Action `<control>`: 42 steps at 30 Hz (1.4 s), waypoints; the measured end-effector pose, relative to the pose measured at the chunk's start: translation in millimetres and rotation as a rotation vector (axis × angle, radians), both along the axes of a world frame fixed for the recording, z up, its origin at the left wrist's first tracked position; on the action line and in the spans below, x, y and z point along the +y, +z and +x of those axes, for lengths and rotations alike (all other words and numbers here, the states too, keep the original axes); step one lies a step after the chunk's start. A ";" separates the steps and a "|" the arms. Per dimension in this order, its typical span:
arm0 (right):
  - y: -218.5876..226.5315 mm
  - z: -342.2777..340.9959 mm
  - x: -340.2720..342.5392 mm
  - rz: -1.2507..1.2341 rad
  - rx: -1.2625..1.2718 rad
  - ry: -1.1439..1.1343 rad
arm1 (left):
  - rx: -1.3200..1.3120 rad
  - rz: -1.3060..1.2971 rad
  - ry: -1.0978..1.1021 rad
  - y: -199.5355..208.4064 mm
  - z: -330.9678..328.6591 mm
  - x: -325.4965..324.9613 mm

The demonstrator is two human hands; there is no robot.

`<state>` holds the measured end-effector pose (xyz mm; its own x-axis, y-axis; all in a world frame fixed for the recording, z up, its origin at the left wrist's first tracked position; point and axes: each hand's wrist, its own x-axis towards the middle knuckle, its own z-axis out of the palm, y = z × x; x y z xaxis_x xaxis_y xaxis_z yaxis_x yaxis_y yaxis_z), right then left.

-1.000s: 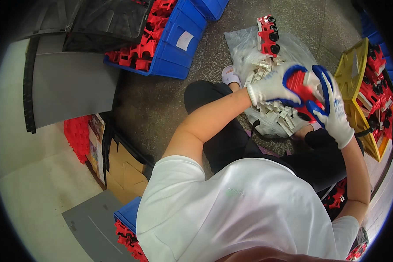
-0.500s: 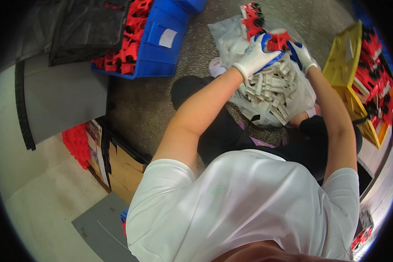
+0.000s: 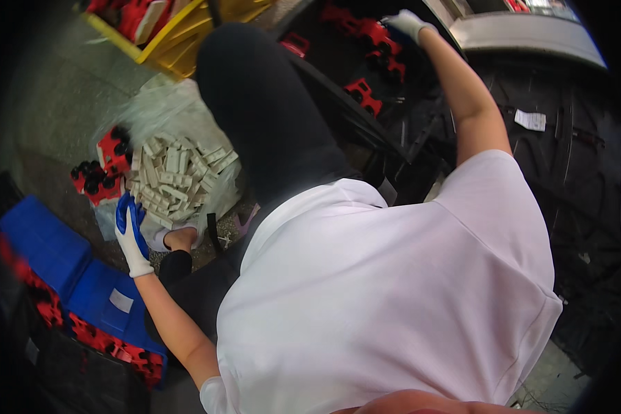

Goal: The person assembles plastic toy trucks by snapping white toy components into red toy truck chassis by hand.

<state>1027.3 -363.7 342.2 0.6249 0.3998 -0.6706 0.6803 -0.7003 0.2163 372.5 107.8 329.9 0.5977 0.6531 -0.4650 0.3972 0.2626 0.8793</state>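
Observation:
My left hand (image 3: 132,233), in a white glove with a blue palm, is held low with its fingers apart. It is at the edge of a heap of white plastic pieces (image 3: 174,171) on a clear plastic bag (image 3: 160,103). Just past its fingertips lie red toy vehicles (image 3: 114,153) with black wheels. Far to the right, my gloved right hand (image 3: 407,26) reaches into a black bin (image 3: 338,86). Its fingers meet a row of red toy vehicles (image 3: 376,38) there; whether they grip one is hidden.
A yellow crate (image 3: 179,45) of red parts stands at the upper left. Blue bins (image 3: 93,276) with red vehicles are at the lower left. Black stacked trays (image 3: 552,165) fill the right side. My bent knee (image 3: 241,76) rises between the bag and the black bin.
My view has turned to the right. My hands were together over the white pieces with a red toy vehicle; my right hand has moved off into the black bin, while my left stays by the heap.

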 end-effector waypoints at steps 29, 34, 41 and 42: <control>-150.9 -70.9 -106.9 0.619 -0.114 -0.645 | 0.153 -0.188 0.027 -18.4 3.7 -17.5; -48.1 -80.3 -58.4 0.518 -0.342 0.320 | 0.010 0.011 -0.116 26.2 35.6 -19.8; 239.4 -128.1 128.4 1.579 0.107 0.207 | -0.633 0.533 0.072 114.4 75.7 -28.7; 245.8 -163.9 159.3 1.498 -0.043 0.374 | -0.651 0.668 0.066 118.0 71.1 -24.8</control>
<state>863.4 -204.4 588.0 0.3472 0.8000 0.4893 0.8722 -0.0837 -0.4820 443.6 83.0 448.0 0.5604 0.7065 0.4322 -0.2247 -0.3727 0.9004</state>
